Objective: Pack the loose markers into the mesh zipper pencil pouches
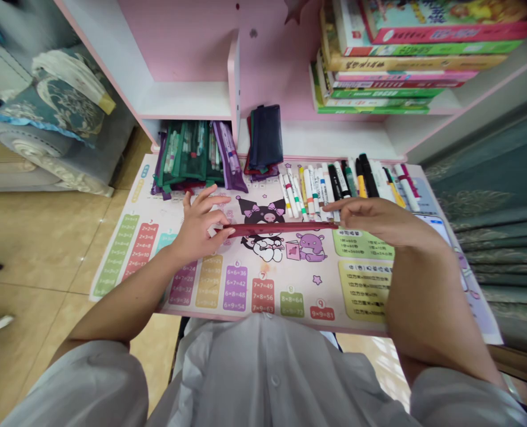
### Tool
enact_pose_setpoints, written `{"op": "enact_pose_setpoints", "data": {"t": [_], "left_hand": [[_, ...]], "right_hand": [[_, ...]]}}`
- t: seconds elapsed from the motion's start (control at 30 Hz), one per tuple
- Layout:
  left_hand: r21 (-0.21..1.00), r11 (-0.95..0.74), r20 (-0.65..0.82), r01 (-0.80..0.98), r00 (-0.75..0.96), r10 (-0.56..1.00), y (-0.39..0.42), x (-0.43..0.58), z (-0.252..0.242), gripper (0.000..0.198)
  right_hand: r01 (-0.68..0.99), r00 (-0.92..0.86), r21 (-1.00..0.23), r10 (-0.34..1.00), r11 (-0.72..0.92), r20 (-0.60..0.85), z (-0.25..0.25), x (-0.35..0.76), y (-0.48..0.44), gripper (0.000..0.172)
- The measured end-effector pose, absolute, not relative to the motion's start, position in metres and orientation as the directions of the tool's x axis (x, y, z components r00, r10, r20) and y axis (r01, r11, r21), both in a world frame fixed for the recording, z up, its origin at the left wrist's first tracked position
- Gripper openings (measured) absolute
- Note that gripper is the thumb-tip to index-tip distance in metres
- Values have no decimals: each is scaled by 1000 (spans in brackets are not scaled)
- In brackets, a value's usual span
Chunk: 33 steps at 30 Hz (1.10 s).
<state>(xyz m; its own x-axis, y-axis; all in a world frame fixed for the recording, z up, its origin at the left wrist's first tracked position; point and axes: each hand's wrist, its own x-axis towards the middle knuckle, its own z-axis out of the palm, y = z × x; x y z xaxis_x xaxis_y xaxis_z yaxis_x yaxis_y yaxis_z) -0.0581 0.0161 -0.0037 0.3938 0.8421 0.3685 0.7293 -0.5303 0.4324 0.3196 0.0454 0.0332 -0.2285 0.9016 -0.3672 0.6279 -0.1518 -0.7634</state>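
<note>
Pinches a red zippered pouch (281,228) by one end with the left hand (203,220), spare fingers fanned; touches its other end with the right hand (372,220), grip hidden. Holds it edge-on over the printed desk mat (290,274), contents unseen. Has beyond it loose markers (334,182), flat pouches (265,139) seemingly unfilled, and mesh pouches (192,159) already pen-filled.

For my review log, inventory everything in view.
Printed desk mat: one, pale pink, centre.
Slim pouch: one, dark red, over mat.
Marker pens: many, multicoloured, mat's rear.
Filled mesh pouches: several, green, purple, rear left.
Flat mesh pouches: several, navy uppermost, rear centre.
Stacked books: several, multicoloured, upper right.
Shelving: one, pink and white, behind.
Phone: one, white screen, right.
Pleated curtain: one, grey-green, right.
Upholstered furniture: one, teal, left.
Tiled floor: one, beige, below.
Buttoned shirt: one, grey, bottom.
Left hand: one, bare, pouch's left end.
Right hand: one, bare, pouch's right end.
</note>
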Motion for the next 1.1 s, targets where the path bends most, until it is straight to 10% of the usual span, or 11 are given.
{"op": "enact_pose_setpoints", "data": {"t": [0.57,1.1], "left_hand": [[424,-554,387,716,409,826,15,-57,-3,23],[324,-688,758,650,256,599,-18,-56,27,24]], "right_hand": [[653,-236,-750,913,-104,-332,36,321,44,24],[654,-7,-722,956,225,292,55,272,48,16]]}}
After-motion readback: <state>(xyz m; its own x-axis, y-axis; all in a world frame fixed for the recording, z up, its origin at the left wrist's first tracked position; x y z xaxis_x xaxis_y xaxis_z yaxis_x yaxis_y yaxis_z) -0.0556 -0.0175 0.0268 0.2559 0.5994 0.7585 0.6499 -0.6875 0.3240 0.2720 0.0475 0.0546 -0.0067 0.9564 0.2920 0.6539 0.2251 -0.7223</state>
